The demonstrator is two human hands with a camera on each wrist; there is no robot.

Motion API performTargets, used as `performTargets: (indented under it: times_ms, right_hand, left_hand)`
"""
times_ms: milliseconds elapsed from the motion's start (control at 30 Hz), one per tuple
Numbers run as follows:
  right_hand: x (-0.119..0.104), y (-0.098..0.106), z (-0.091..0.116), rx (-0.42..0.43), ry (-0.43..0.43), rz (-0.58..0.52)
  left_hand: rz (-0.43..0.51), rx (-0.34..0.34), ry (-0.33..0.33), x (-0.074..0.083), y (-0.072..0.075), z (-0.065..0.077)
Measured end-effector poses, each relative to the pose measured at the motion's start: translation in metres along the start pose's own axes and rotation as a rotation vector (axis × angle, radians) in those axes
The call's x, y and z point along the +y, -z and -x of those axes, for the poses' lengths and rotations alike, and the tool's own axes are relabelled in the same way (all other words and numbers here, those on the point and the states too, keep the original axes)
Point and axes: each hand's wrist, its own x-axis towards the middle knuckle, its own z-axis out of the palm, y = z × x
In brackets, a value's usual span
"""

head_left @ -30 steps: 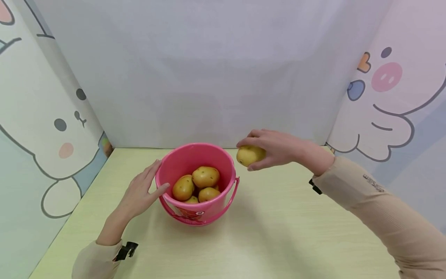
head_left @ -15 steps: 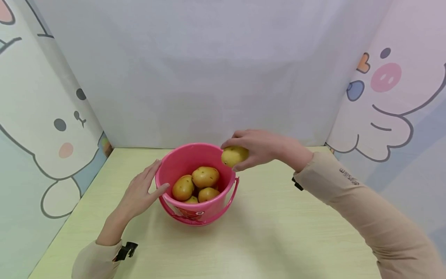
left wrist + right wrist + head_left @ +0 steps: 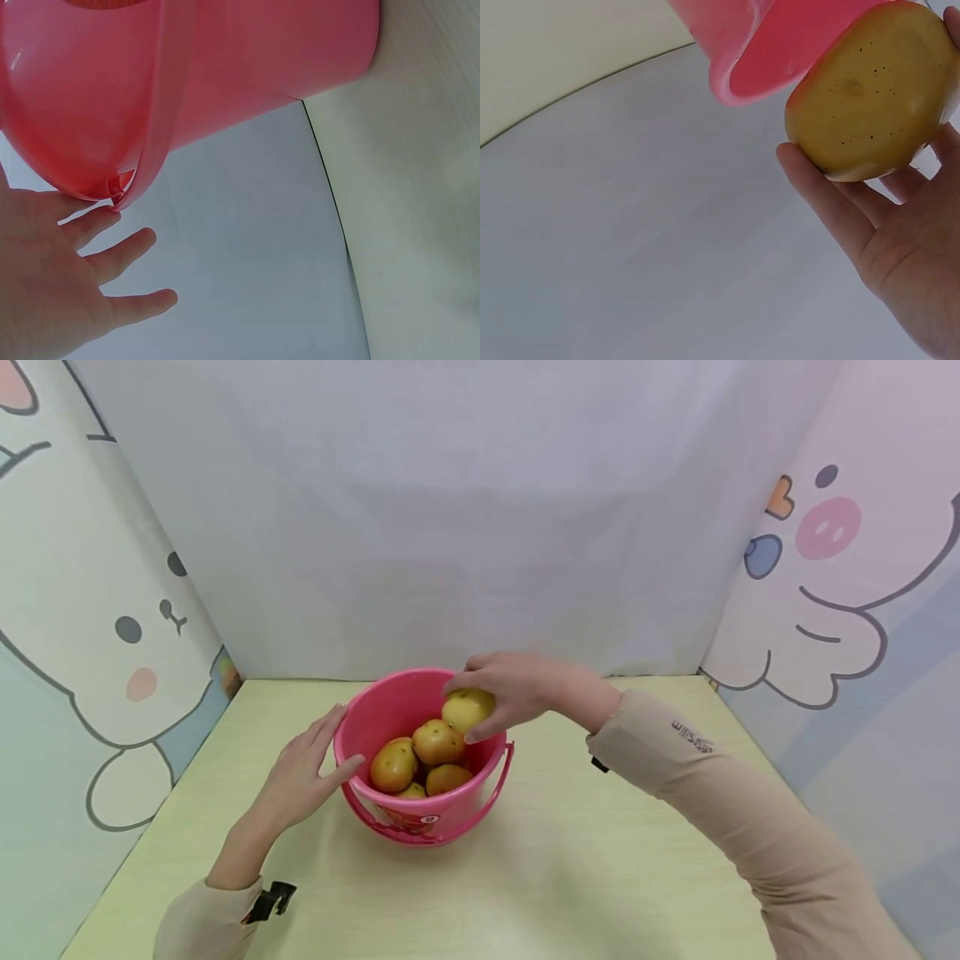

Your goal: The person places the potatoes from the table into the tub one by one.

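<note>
A pink bucket (image 3: 393, 706) stands on the table with several yellow-brown potatoes (image 3: 393, 766) inside. My right hand (image 3: 517, 689) grips another potato (image 3: 467, 706) between fingers and thumb, over the bucket's right side and just above the ones within. In the right wrist view this held potato (image 3: 870, 94) shows dark specks, near the bucket's rim (image 3: 735, 94). My left hand (image 3: 303, 777) rests against the left side of the rim, its fingers extended and the thumb reaching over the edge. The left wrist view shows those fingers (image 3: 124, 255) spread beside the handle joint.
The bucket's pink handle (image 3: 508, 768) hangs down along its front. The pale wooden table (image 3: 585, 843) reaches forward to a white backdrop (image 3: 465, 543). Panels with cartoon animals (image 3: 832, 602) rise at both sides.
My right hand has carried its potato leftward from beside the bucket, across the rim and down into the opening. The left hand and the bucket have stayed in place.
</note>
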Motion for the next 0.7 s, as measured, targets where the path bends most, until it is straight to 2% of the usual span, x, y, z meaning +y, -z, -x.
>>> performTargets:
  times_ms: [300,700]
  right_hand:
    - [-0.007,-0.001,-0.019,-0.020,0.032,0.003]
    - [-0.020,0.006,-0.042,-0.082,-0.018,-0.059]
  left_hand:
    - [0.006,-0.002,0.002,0.000,0.000,0.001]
    - [0.008,-0.001,-0.009,0.000,0.000,0.000]
